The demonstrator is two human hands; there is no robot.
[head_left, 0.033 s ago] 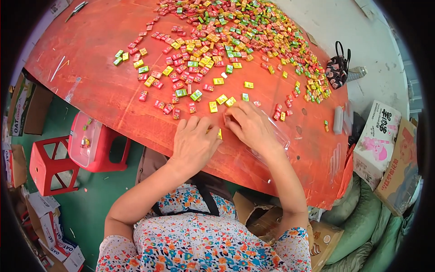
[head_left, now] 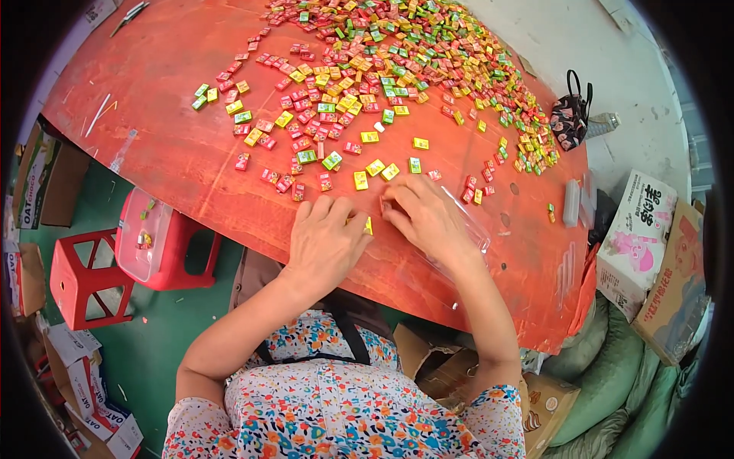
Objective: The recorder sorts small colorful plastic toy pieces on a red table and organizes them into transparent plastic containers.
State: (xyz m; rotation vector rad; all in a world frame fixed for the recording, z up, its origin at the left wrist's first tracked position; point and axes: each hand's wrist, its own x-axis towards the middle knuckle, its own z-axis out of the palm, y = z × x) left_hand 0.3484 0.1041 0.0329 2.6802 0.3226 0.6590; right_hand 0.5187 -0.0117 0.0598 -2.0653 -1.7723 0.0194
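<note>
Over the near edge of the red table [head_left: 252,206], my left hand [head_left: 329,241] has its fingers bent, with a small yellow box [head_left: 368,226] pinched at its thumb and fingertips. Just to its right, my right hand [head_left: 428,218] is curled closed. A reddish edge shows at its fingertips, but I cannot make out what they hold. Beneath and beside the right hand lies a clear plastic tray [head_left: 480,233], partly covered by the wrist. Several loose little boxes lie just beyond my fingers, among them a yellow one [head_left: 361,180] and a red one [head_left: 326,182].
A large heap of small red, yellow and green boxes [head_left: 413,53] spreads across the far side. Clear plastic containers [head_left: 571,203] and a dark flowered bag [head_left: 568,118] are at the right. Red stools [head_left: 88,279] stand left of the table; cartons [head_left: 636,241] stand right.
Both hands keep almost the same place and the same grip. The left hand has shifted very slightly to the left.
</note>
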